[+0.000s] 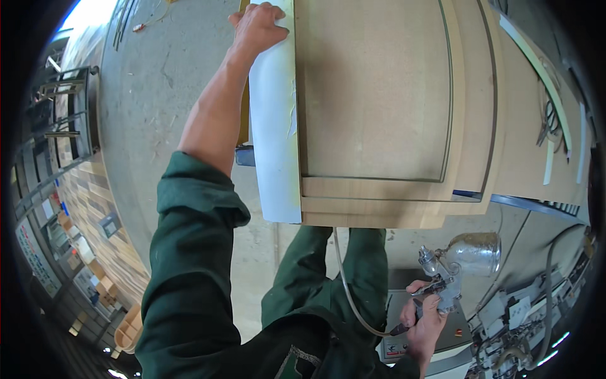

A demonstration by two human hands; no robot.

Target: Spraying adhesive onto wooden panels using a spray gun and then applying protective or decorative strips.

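Note:
My right hand grips a spray gun with a silvery, stained metal cup. It is held low at the right, apart from the wooden panels. A thin hose runs to the gun's handle. My left arm reaches far forward, and my left hand is closed with bent fingers at the far end of a long white sheet. Yellowish residue marks the sheet's right edge. That sheet lies along the left edge of a light wooden panel, which has a dark-edged frame outline on it.
More wooden boards extend to the right, with scissors and a pale green curved strip on them. A grey box stands below the gun. Cluttered equipment fills the lower right. A metal rack stands at the left.

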